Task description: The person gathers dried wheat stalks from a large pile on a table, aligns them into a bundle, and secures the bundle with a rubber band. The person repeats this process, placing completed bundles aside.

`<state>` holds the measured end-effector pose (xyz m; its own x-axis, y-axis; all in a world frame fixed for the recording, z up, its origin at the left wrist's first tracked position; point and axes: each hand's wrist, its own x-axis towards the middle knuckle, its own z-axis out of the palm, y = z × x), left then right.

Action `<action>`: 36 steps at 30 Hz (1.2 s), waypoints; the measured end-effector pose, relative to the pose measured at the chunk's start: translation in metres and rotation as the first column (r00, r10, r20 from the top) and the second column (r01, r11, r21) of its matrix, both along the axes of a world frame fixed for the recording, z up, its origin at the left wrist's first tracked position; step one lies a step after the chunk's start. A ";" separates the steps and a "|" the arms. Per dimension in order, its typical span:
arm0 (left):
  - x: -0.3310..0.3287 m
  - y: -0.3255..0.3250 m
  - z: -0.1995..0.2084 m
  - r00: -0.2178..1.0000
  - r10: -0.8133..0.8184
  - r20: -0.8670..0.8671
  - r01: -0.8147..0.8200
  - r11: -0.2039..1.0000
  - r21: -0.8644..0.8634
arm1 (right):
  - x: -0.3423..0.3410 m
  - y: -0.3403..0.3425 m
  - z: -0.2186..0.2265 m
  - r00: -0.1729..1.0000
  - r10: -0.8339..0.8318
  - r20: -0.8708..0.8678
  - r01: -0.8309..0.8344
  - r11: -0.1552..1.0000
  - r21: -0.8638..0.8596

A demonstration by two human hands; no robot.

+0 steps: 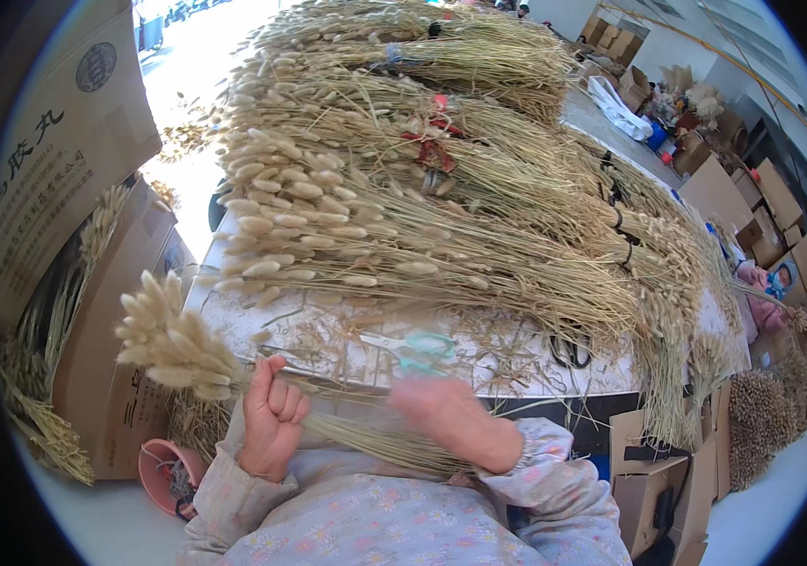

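My left hand [274, 413] is closed around a small bunch of dried bunny-tail grass [175, 338]. Its fluffy cream heads point left past my fist, and the stems run right across my lap. Motion smears my right hand [455, 422], which is over the stems near the table's front edge; its fingers cannot be made out. Just beyond it lie scissors with pale green handles [425, 353]. A large pile of the same dried grass [403, 198] covers most of the table, heads to the left and stems to the right.
Cardboard boxes [106, 377] with more grass stand at the left, beside a pink bucket [169, 472]. The white tabletop [602, 375] carries loose stem scraps. Black-tied bundles [654, 245] lie at the right edge. An open carton [644, 491] is below right. Another person [770, 292] is at far right.
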<state>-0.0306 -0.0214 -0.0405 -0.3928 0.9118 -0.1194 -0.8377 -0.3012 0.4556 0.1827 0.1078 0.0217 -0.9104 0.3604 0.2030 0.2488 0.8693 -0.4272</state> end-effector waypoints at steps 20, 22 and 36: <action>0.009 0.006 0.015 0.973 -0.189 -0.133 0.210 0.963 0.166 | 0.050 0.013 0.038 0.977 -0.204 -0.057 0.210 0.971 0.118; 0.010 0.005 0.017 0.968 -0.231 -0.097 0.250 0.926 0.283 | 0.012 0.000 0.029 0.995 -0.044 -0.088 0.046 0.999 0.019; 0.011 0.004 0.033 0.966 -0.257 -0.018 0.255 0.940 0.225 | -0.017 -0.033 0.032 0.950 -0.251 -0.187 0.192 0.939 -0.286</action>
<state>-0.0193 -0.0177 -0.0073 -0.1423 0.9852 0.0959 -0.9047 -0.1688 0.3912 0.1661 0.0748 0.0533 -0.7453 0.6146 0.2584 0.2971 0.6532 -0.6964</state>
